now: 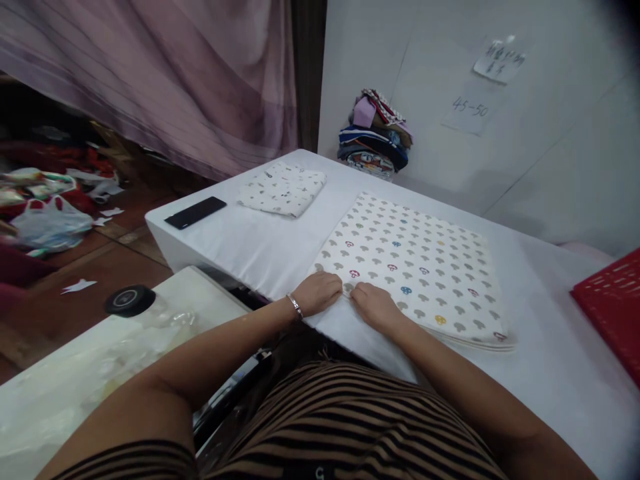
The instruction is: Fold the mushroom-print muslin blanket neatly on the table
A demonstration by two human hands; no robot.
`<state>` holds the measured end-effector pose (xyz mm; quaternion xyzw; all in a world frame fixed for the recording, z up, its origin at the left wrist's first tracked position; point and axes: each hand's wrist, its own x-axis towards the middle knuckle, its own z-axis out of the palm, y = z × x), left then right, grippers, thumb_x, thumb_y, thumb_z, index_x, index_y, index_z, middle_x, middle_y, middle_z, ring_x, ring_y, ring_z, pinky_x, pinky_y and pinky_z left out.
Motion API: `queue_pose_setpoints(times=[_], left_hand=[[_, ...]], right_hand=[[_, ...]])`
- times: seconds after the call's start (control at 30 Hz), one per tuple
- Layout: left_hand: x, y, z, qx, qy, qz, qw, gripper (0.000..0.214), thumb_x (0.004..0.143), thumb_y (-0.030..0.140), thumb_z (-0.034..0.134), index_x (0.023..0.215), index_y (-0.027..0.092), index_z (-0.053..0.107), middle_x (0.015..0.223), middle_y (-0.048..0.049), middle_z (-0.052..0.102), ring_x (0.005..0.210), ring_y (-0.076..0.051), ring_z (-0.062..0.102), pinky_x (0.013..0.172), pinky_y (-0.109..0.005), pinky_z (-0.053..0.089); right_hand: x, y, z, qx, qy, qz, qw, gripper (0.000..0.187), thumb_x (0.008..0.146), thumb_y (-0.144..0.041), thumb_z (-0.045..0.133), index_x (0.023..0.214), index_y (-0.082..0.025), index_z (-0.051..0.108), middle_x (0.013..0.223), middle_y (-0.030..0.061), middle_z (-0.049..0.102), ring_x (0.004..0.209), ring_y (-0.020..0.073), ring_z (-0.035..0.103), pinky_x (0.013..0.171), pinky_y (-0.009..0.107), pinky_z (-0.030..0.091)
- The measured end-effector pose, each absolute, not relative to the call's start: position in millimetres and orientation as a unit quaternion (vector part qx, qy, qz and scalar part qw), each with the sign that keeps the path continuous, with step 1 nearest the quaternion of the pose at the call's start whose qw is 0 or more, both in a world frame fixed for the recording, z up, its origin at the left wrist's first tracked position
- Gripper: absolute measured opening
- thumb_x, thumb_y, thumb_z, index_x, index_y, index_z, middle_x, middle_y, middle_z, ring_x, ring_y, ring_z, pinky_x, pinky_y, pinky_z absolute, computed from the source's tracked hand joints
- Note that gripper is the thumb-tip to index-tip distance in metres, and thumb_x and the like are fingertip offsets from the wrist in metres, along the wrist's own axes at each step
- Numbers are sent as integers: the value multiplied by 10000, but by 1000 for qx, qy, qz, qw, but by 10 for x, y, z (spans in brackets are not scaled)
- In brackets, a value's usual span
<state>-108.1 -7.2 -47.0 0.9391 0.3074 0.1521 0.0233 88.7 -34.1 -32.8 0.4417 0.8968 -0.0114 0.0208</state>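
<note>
A white folded cloth printed with small grey and coloured mushrooms (415,260) lies flat on the white-covered table (265,253), its layers showing along the near edge. My left hand (320,292) has its fingers closed on the cloth's near left corner. Close beside it, my right hand (373,305) pinches the same near edge. The fingertips of both hands are partly hidden. Farther left on the table rests a smaller folded white cloth with a small scattered print (284,189), apart from both hands.
A black phone (196,212) lies at the table's left end. Against the wall is a stack of folded fabrics (375,137). A red crate (613,307) stands at the right. At lower left, a side table (60,373) bears clear plastic and a round black object (130,300).
</note>
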Motion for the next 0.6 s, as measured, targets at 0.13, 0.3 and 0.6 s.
queue_pose_setpoints(times=[0.13, 0.3, 0.6], left_hand=[[-1086, -111, -493, 935, 324, 146, -15, 139, 899, 244, 461, 931, 161, 568, 887, -36, 629, 855, -163, 549, 772, -304, 391], [-1070, -122, -545, 939, 318, 120, -63, 176, 924, 229, 432, 871, 176, 591, 867, -30, 626, 851, -159, 532, 749, -300, 372], [-1393, -116, -456, 887, 437, 146, -33, 171, 874, 150, 470, 1006, 185, 572, 1043, -54, 618, 982, -182, 527, 805, -322, 385]], right_hand=[[926, -348, -416, 432, 902, 5, 3, 257, 939, -171, 346, 931, -152, 602, 909, 72, 600, 854, 181, 537, 713, 270, 384], [882, -357, -465, 455, 891, 13, -2, 236, 942, -257, 392, 956, -154, 604, 928, 83, 601, 864, 192, 545, 716, 278, 401], [875, -341, -470, 459, 888, -10, -9, 269, 944, -201, 335, 1039, -171, 585, 967, 82, 603, 894, 180, 541, 734, 265, 404]])
